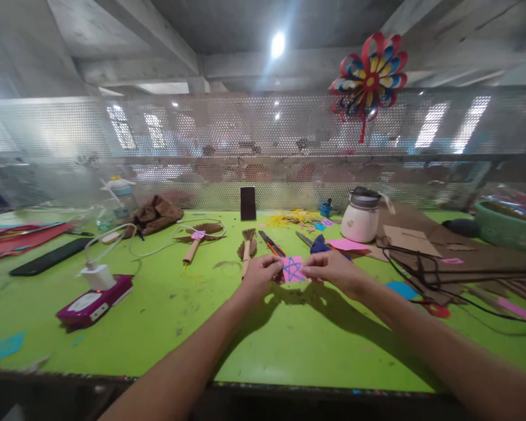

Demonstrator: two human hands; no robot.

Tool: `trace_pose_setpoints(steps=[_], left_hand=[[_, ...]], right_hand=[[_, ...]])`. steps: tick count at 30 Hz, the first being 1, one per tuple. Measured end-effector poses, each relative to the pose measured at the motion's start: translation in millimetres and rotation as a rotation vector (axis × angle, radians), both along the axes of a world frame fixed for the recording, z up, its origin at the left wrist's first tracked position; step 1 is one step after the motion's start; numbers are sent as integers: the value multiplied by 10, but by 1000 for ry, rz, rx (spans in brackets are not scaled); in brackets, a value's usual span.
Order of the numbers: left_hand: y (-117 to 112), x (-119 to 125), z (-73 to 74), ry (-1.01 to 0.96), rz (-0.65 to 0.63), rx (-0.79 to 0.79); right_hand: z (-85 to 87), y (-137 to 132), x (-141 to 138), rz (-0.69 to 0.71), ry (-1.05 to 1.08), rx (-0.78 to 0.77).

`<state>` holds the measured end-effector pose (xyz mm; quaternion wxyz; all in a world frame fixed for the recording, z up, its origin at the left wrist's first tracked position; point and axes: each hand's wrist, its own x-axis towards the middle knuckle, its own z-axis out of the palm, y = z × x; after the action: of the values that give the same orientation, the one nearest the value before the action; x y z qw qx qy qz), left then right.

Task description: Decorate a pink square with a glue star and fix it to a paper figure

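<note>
Head view: both hands' fingers [275,264] pinch pink star paper [293,269].

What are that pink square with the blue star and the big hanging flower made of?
The pink square, pinched between the left hand and right hand, looks like thin matte paper or craft foam: flat, sharp-cornered. Its star could be ink or thread. The flower looks like looped coloured paper strips.

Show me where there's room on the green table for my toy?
Bare table lies between the purple box and the left hand, and along the near edge. It's crowded behind the pink paper, held with the right hand too, and around the brown cardboard.
</note>
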<state>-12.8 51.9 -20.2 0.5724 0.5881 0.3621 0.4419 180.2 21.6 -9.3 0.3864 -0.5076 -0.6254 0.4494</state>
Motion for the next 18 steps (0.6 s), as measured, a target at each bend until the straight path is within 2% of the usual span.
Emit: trace_pose_setpoints(steps=[8,13,15,18], left_hand=[[-17,6,-68,-33,-58,-23],[-20,-42,1,-27,-115,-46],[52,-125,55,-9,-44,-48],[284,-389,149,56,259,-29]], right_hand=[[-177,-29,-12,-65,21,14],[-183,-47,23,-77,54,16],[-163,-59,41,-98,92,33],[-146,-69,66,-134,145,55]])
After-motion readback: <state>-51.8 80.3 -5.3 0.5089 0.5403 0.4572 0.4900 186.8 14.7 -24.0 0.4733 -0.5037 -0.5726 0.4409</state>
